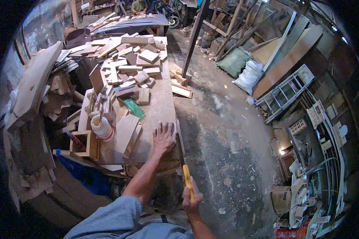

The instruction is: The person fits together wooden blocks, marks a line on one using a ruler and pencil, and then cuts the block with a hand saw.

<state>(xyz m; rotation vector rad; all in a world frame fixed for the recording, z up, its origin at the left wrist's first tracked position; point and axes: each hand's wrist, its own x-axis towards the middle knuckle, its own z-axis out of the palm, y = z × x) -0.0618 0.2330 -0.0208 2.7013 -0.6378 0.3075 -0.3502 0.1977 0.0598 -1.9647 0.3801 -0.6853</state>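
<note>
My left hand lies flat on the pale wooden workbench near its right edge, fingers spread. My right hand is closed round the yellow handle of a long dark tool; its narrow shaft points away from me along the bench's edge, just right of my left hand. What kind of tool it is, I cannot tell. Left of my left hand rest angled wooden pieces and a white glue-like bottle with a stick in it. A green translucent object lies farther up the bench.
Many wood offcuts are heaped on the bench's far part. A wooden box stands at its near left corner. A dark post rises beyond its right side. Sacks, boards and a metal frame lean at the right. A person is far back.
</note>
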